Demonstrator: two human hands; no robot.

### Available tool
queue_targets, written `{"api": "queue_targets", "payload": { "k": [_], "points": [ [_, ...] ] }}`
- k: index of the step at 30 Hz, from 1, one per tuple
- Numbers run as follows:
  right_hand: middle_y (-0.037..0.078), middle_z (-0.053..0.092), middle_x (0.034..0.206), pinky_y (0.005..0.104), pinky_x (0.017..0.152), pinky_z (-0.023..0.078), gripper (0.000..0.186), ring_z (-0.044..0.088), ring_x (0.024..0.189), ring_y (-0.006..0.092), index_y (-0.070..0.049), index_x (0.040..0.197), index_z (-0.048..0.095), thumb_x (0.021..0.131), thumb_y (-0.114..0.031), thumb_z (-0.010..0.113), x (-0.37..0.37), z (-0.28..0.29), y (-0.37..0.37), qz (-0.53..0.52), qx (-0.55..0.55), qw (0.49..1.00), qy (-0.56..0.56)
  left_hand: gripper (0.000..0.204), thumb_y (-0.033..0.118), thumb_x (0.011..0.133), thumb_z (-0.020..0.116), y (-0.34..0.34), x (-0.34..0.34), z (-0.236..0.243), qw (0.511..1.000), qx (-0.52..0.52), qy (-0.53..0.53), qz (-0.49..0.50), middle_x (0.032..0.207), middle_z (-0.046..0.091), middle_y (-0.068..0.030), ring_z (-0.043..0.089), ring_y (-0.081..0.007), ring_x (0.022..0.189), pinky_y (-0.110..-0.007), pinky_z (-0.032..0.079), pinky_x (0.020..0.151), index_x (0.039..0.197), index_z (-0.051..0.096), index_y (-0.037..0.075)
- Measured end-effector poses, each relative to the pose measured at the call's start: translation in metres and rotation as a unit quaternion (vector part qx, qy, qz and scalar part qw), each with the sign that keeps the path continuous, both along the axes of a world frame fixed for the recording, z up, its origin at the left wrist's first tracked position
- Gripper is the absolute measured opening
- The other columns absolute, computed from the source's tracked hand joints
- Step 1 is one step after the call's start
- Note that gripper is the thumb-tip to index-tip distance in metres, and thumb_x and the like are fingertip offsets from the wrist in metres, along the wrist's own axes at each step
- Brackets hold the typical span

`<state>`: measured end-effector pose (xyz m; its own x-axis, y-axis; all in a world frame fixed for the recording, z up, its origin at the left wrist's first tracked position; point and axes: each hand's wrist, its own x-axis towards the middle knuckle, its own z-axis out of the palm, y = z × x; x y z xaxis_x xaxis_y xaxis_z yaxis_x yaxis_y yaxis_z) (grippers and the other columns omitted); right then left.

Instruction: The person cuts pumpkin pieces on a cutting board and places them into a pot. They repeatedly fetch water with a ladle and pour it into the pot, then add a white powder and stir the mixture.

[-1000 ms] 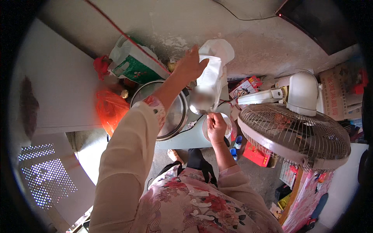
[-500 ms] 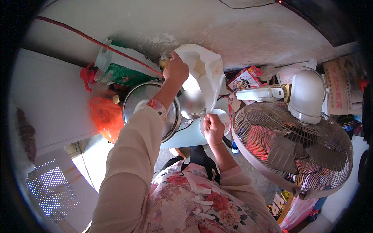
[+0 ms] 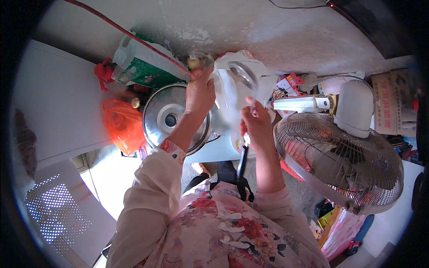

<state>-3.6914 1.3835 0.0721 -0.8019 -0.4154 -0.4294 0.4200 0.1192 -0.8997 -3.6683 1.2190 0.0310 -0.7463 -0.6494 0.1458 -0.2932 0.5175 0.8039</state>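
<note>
My left hand (image 3: 200, 93), fingers closed, grips the edge of a white plastic bag (image 3: 227, 96) above the table. My right hand (image 3: 256, 123) is closed on a metal ladle (image 3: 243, 73) with a black handle pointing down toward me; its head is at the bag's upper part. The middle of the bag is blurred, so I cannot make out its contents. A round steel lidded pot (image 3: 158, 125) sits left of the bag, partly behind my left forearm. A round white vessel (image 3: 237, 144) is partly hidden behind my right hand.
A large fan (image 3: 339, 161) stands close at my right, with cardboard boxes (image 3: 388, 102) behind it. An orange bag (image 3: 120, 125) and a green-and-white bag (image 3: 147, 67) lie at the left beside a white cabinet (image 3: 62, 102). A red cord (image 3: 129, 33) hangs across the back.
My right hand has risen and moved slightly right, lifting the ladle's head higher at the bag. My left hand, earlier higher, has come down onto the bag's left edge.
</note>
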Motion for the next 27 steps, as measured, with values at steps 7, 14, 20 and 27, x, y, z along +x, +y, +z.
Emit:
{"api": "queue_targets", "payload": {
  "k": [7, 14, 20, 27],
  "points": [
    [0.001, 0.043, 0.056, 0.0246, 0.032, 0.028, 0.015, 0.036, 0.039, 0.0083, -0.006, 0.074, 0.047, 0.084, -0.017, 0.049, 0.003, -0.085, 0.028, 0.003, 0.012, 0.964, -0.265, 0.025, 0.006, 0.075, 0.053, 0.005, 0.026, -0.011, 0.997, 0.011, 0.079, -0.007, 0.077, 0.058, -0.0206, 0.06, -0.0316, 0.072, -0.033, 0.047, 0.065, 0.1, 0.057, 0.007],
    [0.008, 0.047, 0.059, 0.0313, 0.039, 0.041, 0.011, 0.046, 0.043, 0.017, -0.001, 0.078, 0.047, 0.068, -0.002, 0.053, -0.015, -0.096, -0.014, 0.023, 0.091, 0.981, -0.17, 0.023, 0.007, 0.078, 0.054, 0.011, 0.02, -0.001, 0.997, -0.032, 0.058, -0.044, 0.063, 0.057, -0.0139, 0.06, -0.0194, 0.058, -0.028, 0.045, 0.053, 0.101, 0.058, 0.009],
    [0.01, 0.045, 0.049, 0.0305, 0.035, 0.038, 0.012, 0.045, 0.037, 0.0207, 0.001, 0.058, 0.048, 0.068, -0.002, 0.053, -0.044, -0.115, -0.015, -0.031, -0.017, 0.966, -0.257, 0.022, 0.006, 0.077, 0.055, 0.002, 0.011, -0.002, 0.991, -0.087, 0.086, -0.047, 0.058, 0.056, -0.0113, 0.053, -0.0121, 0.05, -0.025, 0.042, 0.048, 0.099, 0.059, 0.008],
    [0.014, 0.048, 0.063, 0.0342, 0.038, 0.04, 0.007, 0.048, 0.049, 0.022, 0.005, 0.073, 0.046, 0.068, 0.002, 0.048, -0.064, -0.14, -0.032, -0.08, 0.022, 0.973, -0.214, 0.014, 0.004, 0.08, 0.055, 0.006, 0.001, 0.017, 0.989, -0.048, 0.113, -0.086, 0.064, 0.058, -0.0037, 0.048, -0.0021, 0.059, -0.019, 0.04, 0.051, 0.09, 0.063, 0.007]
  ]
}}
